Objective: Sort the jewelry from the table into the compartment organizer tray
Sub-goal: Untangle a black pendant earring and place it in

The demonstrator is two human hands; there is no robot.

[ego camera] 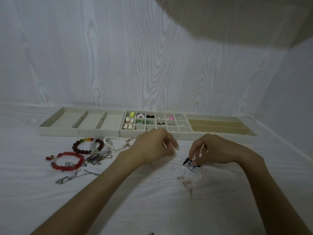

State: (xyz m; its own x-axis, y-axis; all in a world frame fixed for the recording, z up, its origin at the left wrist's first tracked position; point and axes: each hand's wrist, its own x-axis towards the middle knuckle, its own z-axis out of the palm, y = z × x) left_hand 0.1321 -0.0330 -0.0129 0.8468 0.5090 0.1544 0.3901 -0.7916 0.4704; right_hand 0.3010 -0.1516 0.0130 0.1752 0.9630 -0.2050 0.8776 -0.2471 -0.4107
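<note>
Three pale fabric-lined organizer trays [79,132] sit side by side across the middle of the frame on a white wood-grain surface [152,200]: three wide bays at left, a small-cell grid part-filled with earrings in the centre, long slots at right. At lower left lie four beaded bracelets [67,161] (dark red, bright red, pearl, pale translucent) beside tangled silver chains [98,157]. The left hand [152,146] is loosely curled, its grip blurred and unreadable; the right hand [215,150] pinches a blue-and-white patterned piece [190,164] at lower centre-right.
</note>
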